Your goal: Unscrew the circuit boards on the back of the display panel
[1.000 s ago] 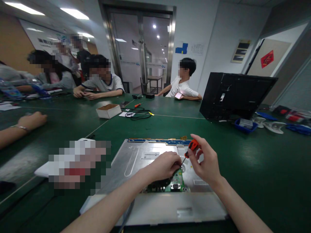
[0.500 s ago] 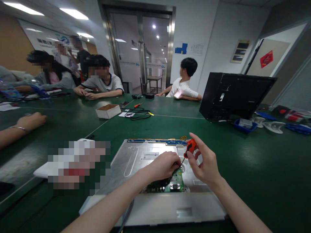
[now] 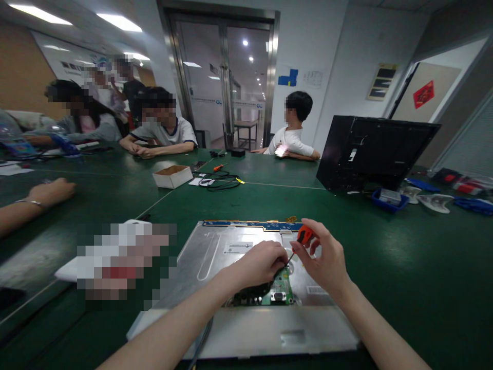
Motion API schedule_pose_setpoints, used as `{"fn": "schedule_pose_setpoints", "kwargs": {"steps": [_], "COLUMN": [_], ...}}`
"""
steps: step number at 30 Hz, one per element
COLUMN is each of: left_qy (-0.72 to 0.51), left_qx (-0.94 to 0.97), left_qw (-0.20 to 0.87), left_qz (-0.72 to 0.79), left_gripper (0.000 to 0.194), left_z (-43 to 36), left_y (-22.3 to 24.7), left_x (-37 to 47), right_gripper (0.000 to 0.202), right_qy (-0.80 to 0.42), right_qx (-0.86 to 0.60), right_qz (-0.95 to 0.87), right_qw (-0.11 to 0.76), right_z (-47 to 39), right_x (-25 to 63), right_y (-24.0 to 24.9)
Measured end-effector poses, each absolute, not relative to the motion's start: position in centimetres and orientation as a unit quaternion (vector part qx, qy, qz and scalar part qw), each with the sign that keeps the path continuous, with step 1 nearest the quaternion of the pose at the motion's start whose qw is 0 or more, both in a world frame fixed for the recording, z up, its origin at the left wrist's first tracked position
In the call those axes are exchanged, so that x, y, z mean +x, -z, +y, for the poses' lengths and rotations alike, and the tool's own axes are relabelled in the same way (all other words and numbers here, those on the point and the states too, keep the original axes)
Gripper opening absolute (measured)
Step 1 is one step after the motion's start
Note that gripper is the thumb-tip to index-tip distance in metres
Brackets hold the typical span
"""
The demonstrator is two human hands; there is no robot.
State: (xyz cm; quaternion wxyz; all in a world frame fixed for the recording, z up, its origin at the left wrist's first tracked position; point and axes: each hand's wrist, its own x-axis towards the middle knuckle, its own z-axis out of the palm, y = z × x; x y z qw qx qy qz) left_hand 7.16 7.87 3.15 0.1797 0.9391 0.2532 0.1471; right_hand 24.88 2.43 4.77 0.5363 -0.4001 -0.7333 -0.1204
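A screwdriver [image 3: 305, 235] with a red and black handle is held in the fingers of my right hand [image 3: 326, 257]. Its thin shaft slants down to the left, the tip at the upper edge of a green circuit board [image 3: 284, 288]. Closed fingers of my left hand [image 3: 265, 259] meet beside that tip; what they pinch is hidden. The board sits on a silver metal display panel [image 3: 215, 257], partly covered by my left hand and forearm. Along the panel's far edge runs a blue circuit strip [image 3: 246, 225].
A white open box [image 3: 172, 177], black cables [image 3: 221, 182] and another screwdriver [image 3: 219, 167] lie farther back on the green table [image 3: 393, 257]. To the right stands a black monitor casing [image 3: 370, 151] near a blue tray [image 3: 389, 200]. A co-worker's hand [image 3: 52, 192] rests at left.
The screwdriver's handle has tilted slightly lower and to the right, and my right hand's fingers have shifted around it. My left hand stays in place.
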Motion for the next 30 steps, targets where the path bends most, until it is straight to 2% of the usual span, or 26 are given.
{"fn": "schedule_pose_setpoints", "kwargs": {"steps": [7,15,30], "left_qy": [-0.151,-0.158,-0.152], "left_qx": [0.939,0.938,0.939], "left_qw": [0.181,0.179,0.178], "left_qz": [0.25,0.252,0.253], "left_gripper": [0.018,0.017,0.015], "left_z": [7.73,7.72,7.78], "left_y": [-3.23,-3.26,-3.02], "left_x": [7.11,7.0,7.11], "right_gripper": [0.047,0.039,0.044], "right_qy": [0.069,0.101,0.071], "right_qx": [-0.407,-0.403,-0.422], "right_qz": [-0.737,-0.728,-0.716], "right_qw": [0.534,0.546,0.552], "right_z": [2.07,2.57,2.34], "right_x": [24.71,24.72,24.57], "right_y": [-4.95,-4.69,-4.56]}}
